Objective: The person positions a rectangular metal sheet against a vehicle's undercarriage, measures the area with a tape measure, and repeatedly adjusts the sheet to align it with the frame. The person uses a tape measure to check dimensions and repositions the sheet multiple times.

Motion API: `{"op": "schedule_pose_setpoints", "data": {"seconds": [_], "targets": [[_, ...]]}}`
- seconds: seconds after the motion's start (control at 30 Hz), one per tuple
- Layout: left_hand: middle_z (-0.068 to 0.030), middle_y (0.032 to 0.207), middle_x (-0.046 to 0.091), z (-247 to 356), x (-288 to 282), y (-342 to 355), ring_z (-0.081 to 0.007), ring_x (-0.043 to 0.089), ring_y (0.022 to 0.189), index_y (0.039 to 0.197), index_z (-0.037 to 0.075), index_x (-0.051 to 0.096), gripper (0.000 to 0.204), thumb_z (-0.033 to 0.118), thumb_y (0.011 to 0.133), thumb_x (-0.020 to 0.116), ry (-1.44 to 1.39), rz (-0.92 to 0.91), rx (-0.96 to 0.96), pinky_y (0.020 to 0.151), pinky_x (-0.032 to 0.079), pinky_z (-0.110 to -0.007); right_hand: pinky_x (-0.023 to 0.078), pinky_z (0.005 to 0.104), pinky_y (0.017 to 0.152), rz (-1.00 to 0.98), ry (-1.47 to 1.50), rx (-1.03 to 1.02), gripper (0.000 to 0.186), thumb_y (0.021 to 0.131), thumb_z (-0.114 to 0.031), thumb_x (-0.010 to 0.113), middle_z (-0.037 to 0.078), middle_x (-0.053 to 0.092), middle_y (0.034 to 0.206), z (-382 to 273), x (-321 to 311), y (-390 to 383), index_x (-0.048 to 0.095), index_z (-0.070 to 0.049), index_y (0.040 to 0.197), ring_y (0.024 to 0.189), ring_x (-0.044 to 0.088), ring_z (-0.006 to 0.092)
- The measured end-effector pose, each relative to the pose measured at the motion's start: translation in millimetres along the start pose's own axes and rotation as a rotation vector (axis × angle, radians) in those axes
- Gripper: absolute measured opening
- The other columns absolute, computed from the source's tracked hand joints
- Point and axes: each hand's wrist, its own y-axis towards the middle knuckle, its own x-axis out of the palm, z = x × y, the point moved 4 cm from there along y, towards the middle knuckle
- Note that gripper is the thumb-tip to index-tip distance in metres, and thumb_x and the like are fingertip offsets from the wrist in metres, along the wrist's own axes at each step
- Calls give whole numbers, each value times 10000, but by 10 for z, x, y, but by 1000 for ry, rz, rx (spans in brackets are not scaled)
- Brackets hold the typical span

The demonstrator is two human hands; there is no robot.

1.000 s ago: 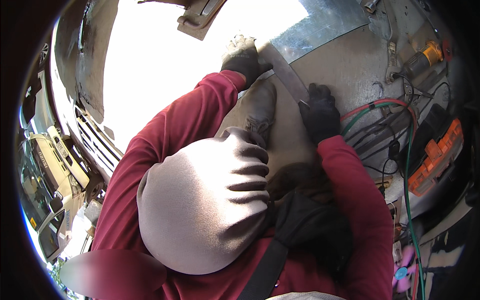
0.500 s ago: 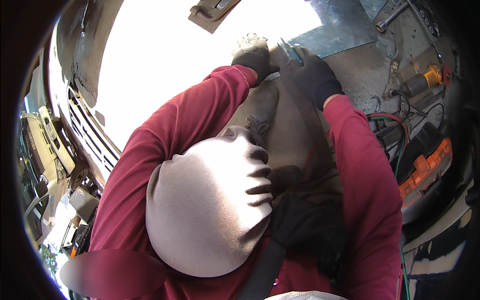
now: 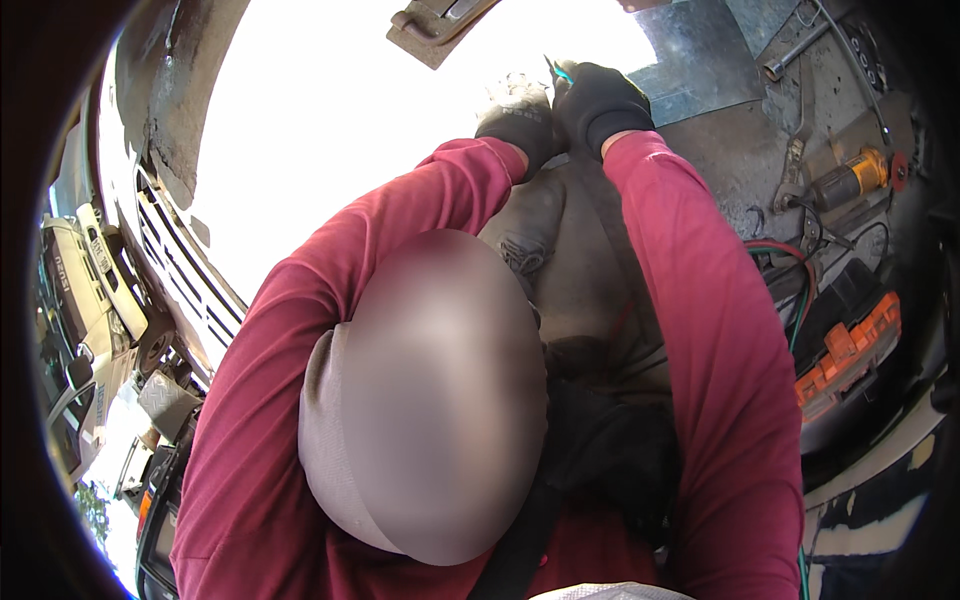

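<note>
Both my hands wear dark gloves and are close together at the top centre, over a sunlit surface washed out by glare. My right hand [image 3: 602, 103] is closed around a slim pointed tool [image 3: 563, 74] with a teal body, its dark tip pointing up and left. Whether it is a knife or a marker I cannot tell. Just left of it, my left hand [image 3: 520, 120] rests on the bright surface with its fingers stretched forward, partly lost in the glare. A grey metal sheet [image 3: 700, 70] lies to the right of my hands.
On the right lie an adjustable wrench [image 3: 793, 160], a yellow-and-black angle grinder [image 3: 845, 182], red and green hoses [image 3: 790, 250] and an orange-and-black piece of equipment [image 3: 850, 350]. A plate with a bent bar [image 3: 435, 28] is at the top. Parked vehicles [image 3: 95, 290] stand at the far left.
My right hand has moved up and left with the teal tool, coming up against my left hand. The left hand has shifted slightly right.
</note>
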Motion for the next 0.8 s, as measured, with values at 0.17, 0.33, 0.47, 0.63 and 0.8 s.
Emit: {"op": "schedule_pose_setpoints", "data": {"seconds": [0.17,0.33,0.47,0.63,0.8], "targets": [[-234,1281,750,-3,26,8,-395,730,1184,1311,35,719,616,525,938,730,44,-46,-15,1016,571,-483,585,521,985,-159,-128,37,433,1056,-402,539,228,771,1178,176,-6,-331,767,-89,1251,1109,746,423],[-247,1270,750,-17,5,25,-403,730,1182,1329,4,691,660,518,922,761,66,38,-15,1026,573,-476,551,533,1034,-265,-203,76,479,1072,-433,504,232,752,1241,625,169,-1001,671,-162,1431,1169,718,427],[-246,1269,749,-32,45,20,-397,730,1188,1332,-2,685,667,515,919,772,55,66,-8,1028,573,-477,545,528,1046,-296,-278,58,476,1080,-430,486,222,745,1270,798,111,-1280,648,-223,1476,1192,706,423],[-252,1288,740,-57,79,27,-393,725,1202,1350,-5,661,695,535,926,762,43,24,-2,1037,568,-475,550,509,1049,-151,-93,31,495,1064,-451,512,185,746,1291,538,-182,-1026,635,-251,1500,1191,703,419],[-249,1283,743,-20,26,16,-395,727,1196,1349,1,658,703,554,927,756,63,40,2,1034,568,-477,553,507,1044,-81,-66,78,481,1043,-440,540,169,747,1293,213,-136,-286,664,-236,1461,1185,709,402]]}}
